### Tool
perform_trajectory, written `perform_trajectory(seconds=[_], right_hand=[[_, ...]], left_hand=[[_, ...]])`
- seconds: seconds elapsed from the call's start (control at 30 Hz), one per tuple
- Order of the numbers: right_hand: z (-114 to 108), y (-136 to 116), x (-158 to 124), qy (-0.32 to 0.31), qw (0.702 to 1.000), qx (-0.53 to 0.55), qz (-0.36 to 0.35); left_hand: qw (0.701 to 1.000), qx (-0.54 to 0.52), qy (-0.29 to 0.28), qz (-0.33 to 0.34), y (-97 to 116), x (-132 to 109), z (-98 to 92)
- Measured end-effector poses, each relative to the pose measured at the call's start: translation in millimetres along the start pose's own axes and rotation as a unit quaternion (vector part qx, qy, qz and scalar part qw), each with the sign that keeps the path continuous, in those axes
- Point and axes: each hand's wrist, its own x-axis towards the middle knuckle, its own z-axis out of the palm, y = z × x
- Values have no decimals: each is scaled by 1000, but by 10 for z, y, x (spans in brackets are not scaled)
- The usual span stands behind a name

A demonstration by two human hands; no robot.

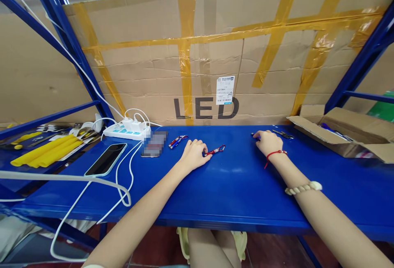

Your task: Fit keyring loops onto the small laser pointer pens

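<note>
My left hand [195, 154] rests on the blue tabletop, its thumb and fingers closed at one end of a red keychain flashlight [216, 151] with a carabiner clip. A little to its left lie a red and a blue keychain flashlight [177, 142], side by side. Over on the right, my right hand [269, 143] is closed, and a small dark-blue piece [255, 136] shows at its fingertips; most of it is hidden. Just behind that hand lies a dark, slim metal item [283, 134], too small to name surely.
An open cardboard box [326, 134] holding blue items stands at right. On the left are a power strip [124, 130], two phones, one a light-cased phone [106, 160], white cables and yellow tubes [46, 151]. A cardboard sheet marked LED [147, 75] closes off the back.
</note>
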Motion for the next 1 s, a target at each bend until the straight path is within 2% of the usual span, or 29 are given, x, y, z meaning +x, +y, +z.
perform_trajectory(seconds=[0.17,0.27,0.33,0.43,0.53,0.6,0.7,0.77,0.9,1.0], right_hand=[[18,103,87,-41,999,6,12],[61,140,114,-15,1000,-2,8],[95,141,125,24,1000,9,-9],[137,47,105,81,984,114,-109],[151,-185,-15,86,919,265,-278],[144,-373,-148,26,875,323,-358],[125,-591,-342,-81,843,348,-403],[112,-662,-421,-123,826,360,-417],[98,-673,-455,-151,803,396,-419],[113,-658,-441,-149,808,388,-419]], left_hand=[[1000,7,0,-1,5,0,1],[1000,3,5,3,8,-3,-7],[1000,-3,11,7,8,0,-7],[999,-13,28,14,6,10,7],[998,-29,49,27,10,18,23],[996,-50,58,41,20,17,28],[991,-95,71,58,40,9,26],[989,-116,79,56,52,5,23],[985,-143,82,48,63,5,22],[984,-152,84,41,65,9,35]])
